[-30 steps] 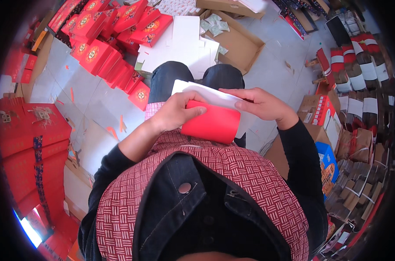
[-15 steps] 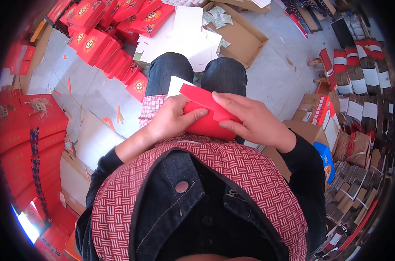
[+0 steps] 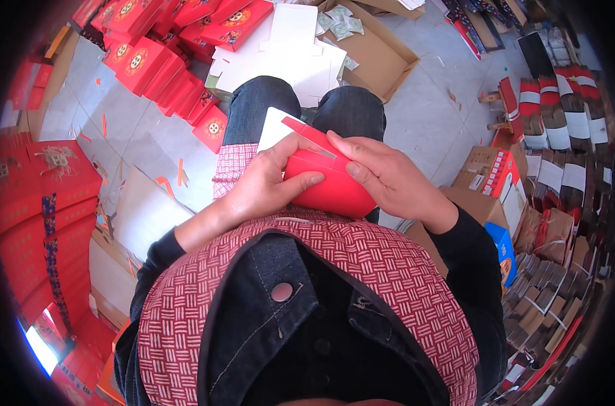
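We see both hands meeting over the lap, above the knees in dark jeans (image 3: 253, 108). Our left hand (image 3: 263, 186) wraps the near left end of a red folded card box (image 3: 328, 183), its fingers (image 3: 301, 181) curled closed against the red face and the thumb laid along the top edge. Our right hand (image 3: 389, 179) covers the right end, fingers held together and pressed flat on the upper face, the thumb tucked in front where we cannot tell its grip. The box is glossy red outside with a white inside, one white flap (image 3: 274, 128) standing open toward the knees, a thin red strip along its fold; it tilts with its far end higher. It sits held in the air just above the thighs, close to the checked red shirt hem (image 3: 233, 166). On the floor (image 3: 422, 115) beyond the knees lie white card sheets (image 3: 287, 54) and an open brown carton (image 3: 382, 57); finished red boxes (image 3: 152, 54) pile at the floor's far left
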Motion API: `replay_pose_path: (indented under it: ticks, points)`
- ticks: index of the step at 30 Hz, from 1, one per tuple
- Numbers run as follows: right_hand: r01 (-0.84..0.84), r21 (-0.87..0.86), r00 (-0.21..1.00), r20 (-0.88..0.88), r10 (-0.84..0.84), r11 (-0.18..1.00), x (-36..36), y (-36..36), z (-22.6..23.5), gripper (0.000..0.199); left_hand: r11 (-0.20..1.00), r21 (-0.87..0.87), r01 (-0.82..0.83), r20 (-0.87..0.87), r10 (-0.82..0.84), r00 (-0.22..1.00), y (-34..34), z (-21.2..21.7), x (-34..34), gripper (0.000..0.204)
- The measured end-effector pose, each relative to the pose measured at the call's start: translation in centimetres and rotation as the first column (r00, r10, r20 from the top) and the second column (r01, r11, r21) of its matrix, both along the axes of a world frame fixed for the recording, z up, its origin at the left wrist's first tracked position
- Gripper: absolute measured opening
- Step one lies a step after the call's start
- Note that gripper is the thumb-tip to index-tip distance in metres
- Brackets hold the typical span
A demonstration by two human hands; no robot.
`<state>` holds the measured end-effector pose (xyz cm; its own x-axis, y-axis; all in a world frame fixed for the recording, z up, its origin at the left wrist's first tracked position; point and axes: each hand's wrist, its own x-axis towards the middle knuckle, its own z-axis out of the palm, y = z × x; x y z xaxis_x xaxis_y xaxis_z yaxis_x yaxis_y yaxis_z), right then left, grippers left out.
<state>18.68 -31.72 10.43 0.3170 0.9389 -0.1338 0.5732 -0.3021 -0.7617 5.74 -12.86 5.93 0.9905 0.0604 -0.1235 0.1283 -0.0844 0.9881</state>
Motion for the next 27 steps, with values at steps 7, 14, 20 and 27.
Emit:
replay_pose_path:
  ticks: [7,14,20,27]
  points:
    - [0.021,-0.025,0.997,0.077,-0.019,0.999,-0.6,0.2,0.5,0.042,0.958,-0.285,-0.018,-0.147,-0.025,0.989,0.1,-0.1,-0.1,0.032]
    - [0.035,-0.019,0.986,0.162,-0.032,0.999,-1.4,0.5,0.4,0.042,0.933,-0.355,-0.065,-0.199,-0.007,0.980,0.3,-0.1,-0.2,0.026]
    - [0.094,-0.032,0.996,0.014,-0.094,0.995,-0.6,0.7,0.5,0.042,0.881,-0.451,-0.141,-0.126,0.094,0.988,-0.4,-0.2,-0.2,0.023]
    - [0.121,0.020,0.990,-0.070,-0.119,0.992,-0.1,0.7,0.2,0.041,0.999,-0.042,0.019,0.084,-0.015,0.996,0.2,-0.6,-0.7,0.025]
